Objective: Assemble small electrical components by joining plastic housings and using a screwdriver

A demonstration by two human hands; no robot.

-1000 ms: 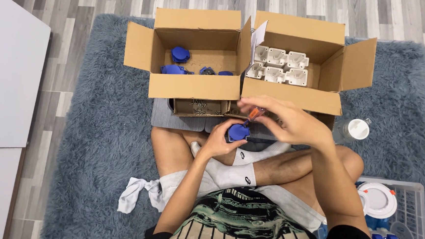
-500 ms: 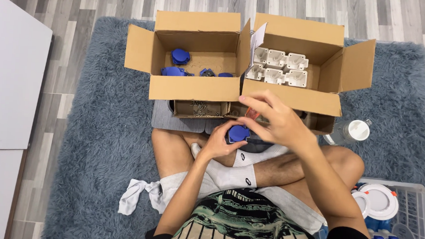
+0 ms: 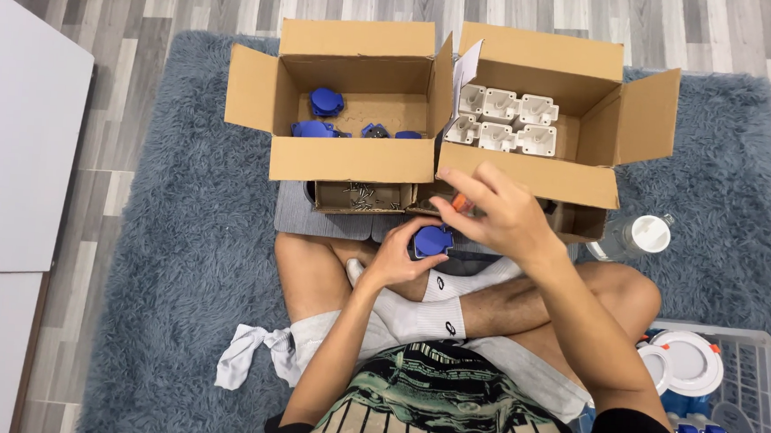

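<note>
— Hands first: what do they hold?
— The left hand grips a blue round part above the crossed legs. The right hand pinches an orange-handled tool over it.
— And around them?
— A small tray of screws is just beyond; behind it, two open cardboard boxes stand on the grey rug.

The blue plastic part is small and rounded, cupped from below in the fingers of the left hand, just above the crossed legs and near the front of the cardboard boxes. Its top face tilts up toward the camera. The orange-handled tool, probably a screwdriver, is mostly hidden in the right hand, directly over the blue part.
</note>
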